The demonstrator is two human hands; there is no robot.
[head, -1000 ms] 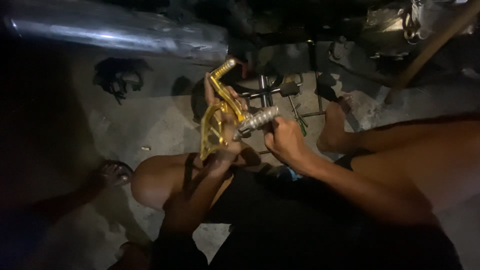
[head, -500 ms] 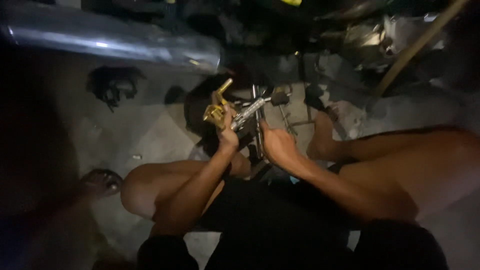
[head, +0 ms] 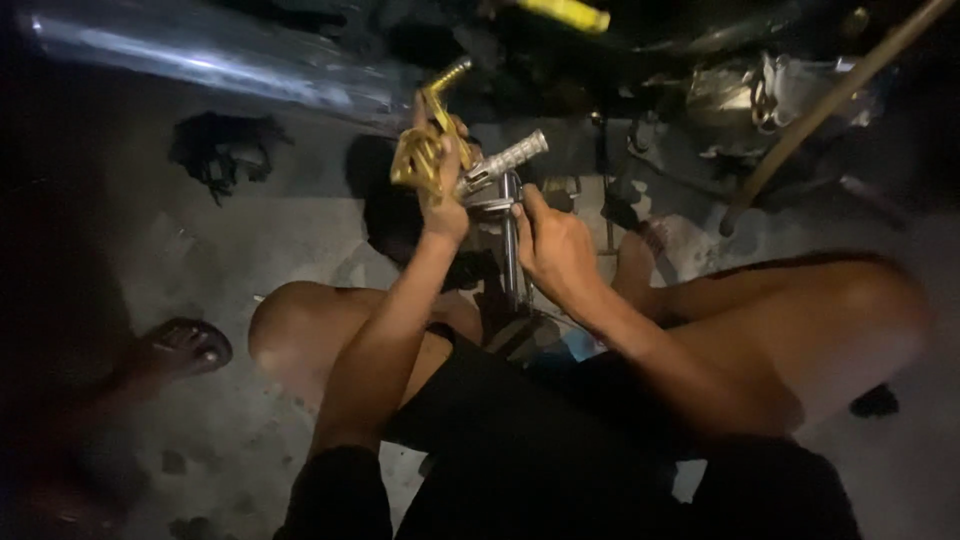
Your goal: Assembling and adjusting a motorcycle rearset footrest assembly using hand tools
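My left hand (head: 447, 190) grips a gold metal footrest bracket (head: 420, 150) and holds it up in front of me. A silver knurled foot peg (head: 505, 160) sticks out from the bracket to the right. My right hand (head: 555, 245) is closed on a thin metal tool shaft (head: 511, 215) that stands upright just under the peg. I sit on the ground with both knees bent, and the parts hang above the gap between them.
A chrome exhaust pipe (head: 200, 65) runs across the top left. Dark motorcycle engine parts (head: 760, 90) fill the top right, with a slanted brown rod (head: 830, 100). A black rag (head: 215, 150) lies on the concrete. Another person's sandalled foot (head: 180, 345) rests at left.
Both hands with the gold bracket moved away from me toward the motorcycle, and the peg now points right. My right hand has shifted from the peg down onto the upright shaft.
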